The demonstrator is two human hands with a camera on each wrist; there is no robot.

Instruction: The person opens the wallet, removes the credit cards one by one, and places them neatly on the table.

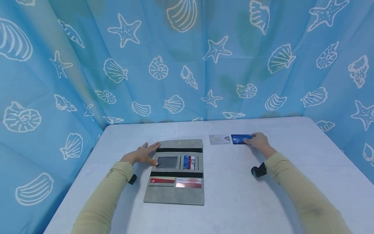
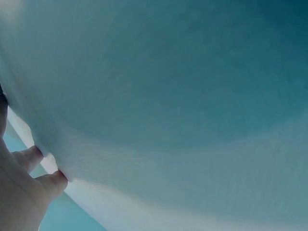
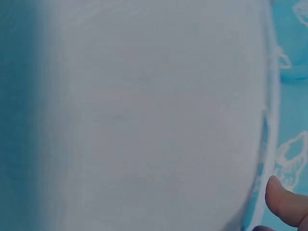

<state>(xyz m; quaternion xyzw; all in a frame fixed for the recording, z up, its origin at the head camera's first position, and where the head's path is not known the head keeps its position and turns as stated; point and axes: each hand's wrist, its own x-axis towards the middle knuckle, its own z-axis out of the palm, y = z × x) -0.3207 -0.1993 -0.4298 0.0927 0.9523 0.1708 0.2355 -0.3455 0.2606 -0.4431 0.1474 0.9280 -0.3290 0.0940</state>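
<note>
A grey card wallet (image 1: 173, 196) lies unfolded on the white table. My left hand (image 1: 143, 154) rests on its upper left edge with fingers spread; the left wrist view catches that hand (image 2: 29, 187) with fingertips down. To the wallet's upper right, my right hand (image 1: 260, 143) pinches the right end of a blue VIP card (image 1: 237, 139), hiding that end. A silver card (image 1: 219, 139) lies just left of the blue one. Only the thumb (image 3: 288, 204) and a bit of finger show in the right wrist view, near the blue card's edge.
The wallet holds a red card (image 1: 162, 181), a white-and-red card (image 1: 188, 182), small blue and red cards (image 1: 189, 162), and has a dark clear window (image 1: 167, 162). A blue shell-patterned curtain (image 1: 187, 65) hangs behind the white table (image 1: 233, 201). Dark wrist devices show under both wrists.
</note>
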